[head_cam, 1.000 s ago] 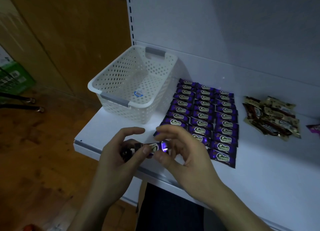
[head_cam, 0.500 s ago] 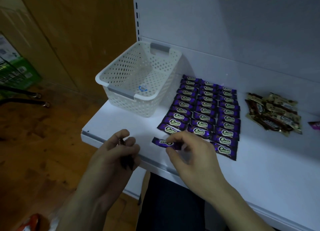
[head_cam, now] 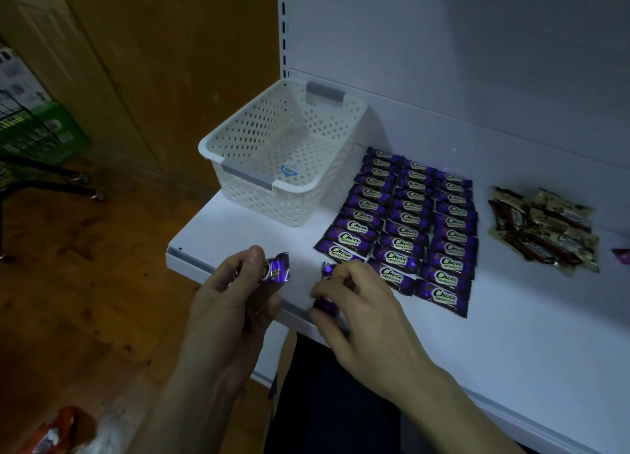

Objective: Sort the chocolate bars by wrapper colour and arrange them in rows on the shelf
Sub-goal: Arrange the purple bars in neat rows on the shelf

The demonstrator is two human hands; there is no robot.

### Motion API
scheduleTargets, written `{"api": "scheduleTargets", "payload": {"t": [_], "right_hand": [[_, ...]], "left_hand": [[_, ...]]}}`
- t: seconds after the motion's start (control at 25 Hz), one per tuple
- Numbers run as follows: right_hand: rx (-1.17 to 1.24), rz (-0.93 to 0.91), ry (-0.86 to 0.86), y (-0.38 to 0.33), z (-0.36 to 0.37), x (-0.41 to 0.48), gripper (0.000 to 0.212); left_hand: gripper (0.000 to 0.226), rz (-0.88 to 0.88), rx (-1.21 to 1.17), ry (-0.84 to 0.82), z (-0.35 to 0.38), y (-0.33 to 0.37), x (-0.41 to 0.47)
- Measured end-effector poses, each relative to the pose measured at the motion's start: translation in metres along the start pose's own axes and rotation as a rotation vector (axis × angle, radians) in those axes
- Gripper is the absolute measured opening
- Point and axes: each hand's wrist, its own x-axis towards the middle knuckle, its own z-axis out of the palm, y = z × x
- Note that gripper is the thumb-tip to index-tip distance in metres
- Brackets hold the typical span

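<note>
Purple chocolate bars (head_cam: pixel 410 226) lie in three neat columns on the white shelf (head_cam: pixel 511 334). My left hand (head_cam: pixel 228 303) grips a purple bar (head_cam: pixel 276 271) over the shelf's front edge, its wrapper end sticking out to the right. My right hand (head_cam: pixel 354 307) holds another purple bar (head_cam: pixel 326 284) at the near end of the left column, its fingers curled over it and hiding most of it. A heap of brown and gold bars (head_cam: pixel 542 230) lies to the right of the purple rows.
An empty white perforated basket (head_cam: pixel 283 153) stands on the shelf's left end, by the purple rows. A single purple wrapper (head_cam: pixel 622 256) shows at the right frame edge. Green boxes and a wire cart (head_cam: pixel 30 136) stand on the wooden floor at left.
My left hand has risen to the shelf edge and its purple bar now shows. My right hand has drawn back slightly with a bar near the left column's end.
</note>
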Motion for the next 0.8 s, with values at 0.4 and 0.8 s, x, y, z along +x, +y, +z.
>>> {"api": "scheduleTargets", "payload": {"t": [0.4,0.8], "right_hand": [[0.008,-0.002,0.162,0.011,0.011,0.008,0.022],[-0.042,-0.009,0.228,0.010,0.011,0.011,0.023]], "left_hand": [[0.035,0.093,-0.035,0.040,0.007,0.000,0.010],[0.035,0.151,0.203,-0.007,-0.001,-0.002,0.007]]}}
